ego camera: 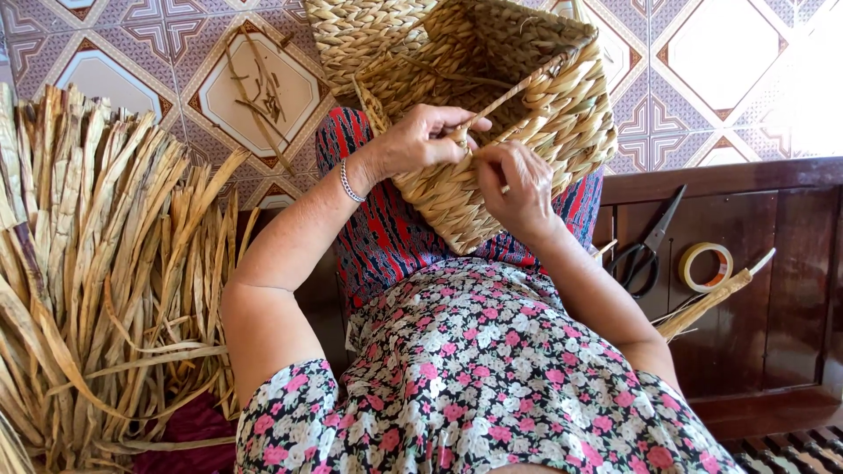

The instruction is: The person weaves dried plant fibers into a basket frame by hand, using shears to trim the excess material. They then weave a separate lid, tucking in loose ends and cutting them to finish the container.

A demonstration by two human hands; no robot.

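- A heap of dried reed strips [97, 263] stands beside my left arm.
- Black scissors [647, 246] and a tape roll [705, 266] lie on the dark wooden bench [781, 290] at my right.
- Patterned floor tiles [720, 61] beyond.

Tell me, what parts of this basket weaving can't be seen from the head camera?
- Woven basket: its top is cut off by the upper edge.
- Right hand: fingertips curl under, so the grip on the strand is hidden.
- Left hand: its palm faces away.
- Dried fibre bundle: runs past the left edge.
- Scissors: handles partly behind the right arm.
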